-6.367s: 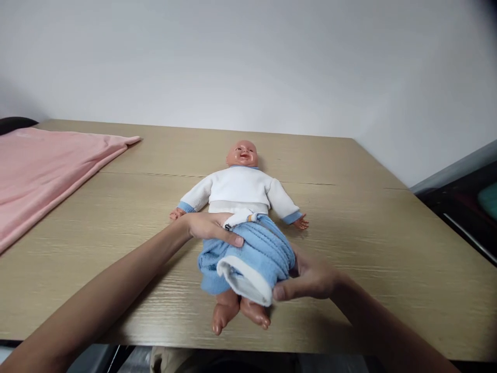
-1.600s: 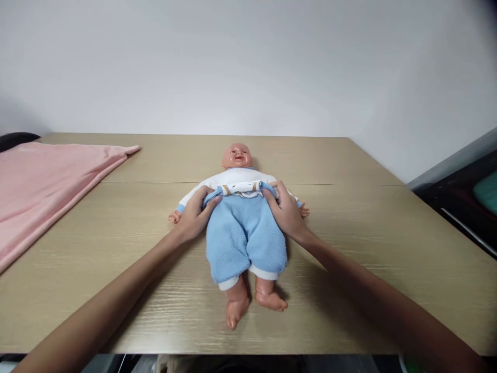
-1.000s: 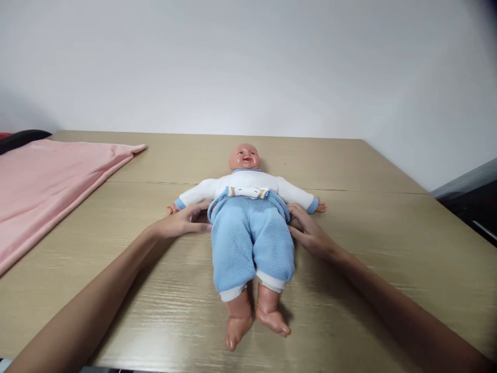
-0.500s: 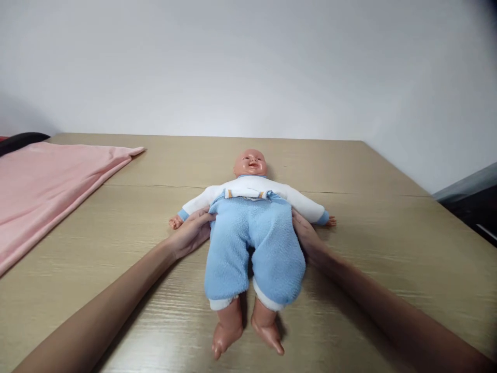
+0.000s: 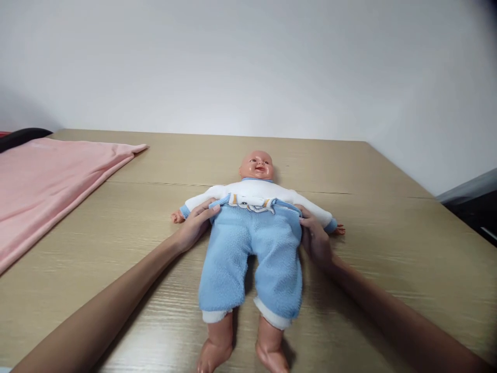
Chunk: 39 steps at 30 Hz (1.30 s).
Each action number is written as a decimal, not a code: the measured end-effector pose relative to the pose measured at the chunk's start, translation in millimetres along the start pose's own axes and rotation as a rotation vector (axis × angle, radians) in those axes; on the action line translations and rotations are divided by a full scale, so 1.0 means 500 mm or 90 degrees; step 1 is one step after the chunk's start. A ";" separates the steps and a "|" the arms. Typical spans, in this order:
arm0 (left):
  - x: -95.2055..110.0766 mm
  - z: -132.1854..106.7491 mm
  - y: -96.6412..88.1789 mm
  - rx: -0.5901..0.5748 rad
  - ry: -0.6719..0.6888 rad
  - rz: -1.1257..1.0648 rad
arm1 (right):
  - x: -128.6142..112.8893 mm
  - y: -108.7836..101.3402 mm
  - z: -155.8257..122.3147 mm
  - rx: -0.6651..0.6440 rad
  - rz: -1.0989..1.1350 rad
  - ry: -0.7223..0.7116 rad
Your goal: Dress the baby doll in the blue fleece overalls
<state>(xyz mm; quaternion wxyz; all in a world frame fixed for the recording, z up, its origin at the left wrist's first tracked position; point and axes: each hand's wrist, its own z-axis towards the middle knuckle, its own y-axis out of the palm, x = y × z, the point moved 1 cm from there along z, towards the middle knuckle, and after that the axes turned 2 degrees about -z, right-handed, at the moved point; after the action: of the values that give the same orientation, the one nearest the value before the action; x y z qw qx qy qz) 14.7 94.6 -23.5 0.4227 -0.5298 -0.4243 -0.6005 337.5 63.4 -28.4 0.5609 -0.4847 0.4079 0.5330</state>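
A baby doll (image 5: 256,167) lies on its back in the middle of the wooden table (image 5: 388,243), head away from me. It wears a white top and fluffy light-blue trousers (image 5: 252,259); its bare feet reach the bottom edge of the view. My left hand (image 5: 196,225) grips the trousers' waistband at the doll's left-hand side in the view. My right hand (image 5: 315,239) holds the waistband on the other side, fingers curled against the fabric.
A pink cloth (image 5: 46,181) is spread over the table's left part. A dark chair back (image 5: 19,135) shows at the far left. Dark furniture (image 5: 473,207) stands beyond the table's right edge. A plain white wall is behind.
Over the last seconds the blue trousers went from bunched at the doll's legs to pulled up to its waist. Both hands came back to the waistband, and the doll sits lower in view.
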 end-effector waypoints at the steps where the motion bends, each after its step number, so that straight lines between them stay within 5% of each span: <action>1: 0.001 0.002 -0.001 -0.007 -0.005 -0.013 | -0.007 -0.001 -0.004 0.003 -0.007 -0.008; 9: 0.035 0.040 -0.002 -0.002 0.065 0.027 | -0.038 0.005 0.047 0.088 -0.045 -0.066; 16: -0.001 0.051 0.007 0.152 0.129 0.139 | 0.001 0.010 0.087 0.080 -0.116 -0.046; 22: -0.010 0.047 0.011 0.244 0.176 0.120 | -0.092 0.019 0.097 0.175 -0.419 -0.217; 24: -0.007 0.048 0.015 0.253 0.191 0.084 | -0.141 0.049 0.140 0.090 -0.470 -0.304; 28: -0.009 0.042 0.022 0.258 0.230 0.039 | -0.203 0.155 0.273 -0.222 -0.517 -0.339; 33: -0.016 0.028 0.025 0.264 0.260 0.077 | -0.174 0.316 0.391 -0.617 -0.588 -0.278; 36: -0.015 0.028 0.027 0.242 0.274 0.103 | -0.140 0.378 0.399 -0.687 -0.565 -0.285; 39: -0.012 0.030 0.027 0.237 0.320 0.110 | -0.128 0.390 0.386 -0.677 -0.547 -0.310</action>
<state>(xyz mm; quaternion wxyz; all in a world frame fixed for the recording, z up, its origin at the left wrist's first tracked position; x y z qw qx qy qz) 32.1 105.5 -27.6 0.6535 -0.3129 -0.3627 -0.5861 125.9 232.1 50.8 0.4842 -0.6771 -0.2692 0.4845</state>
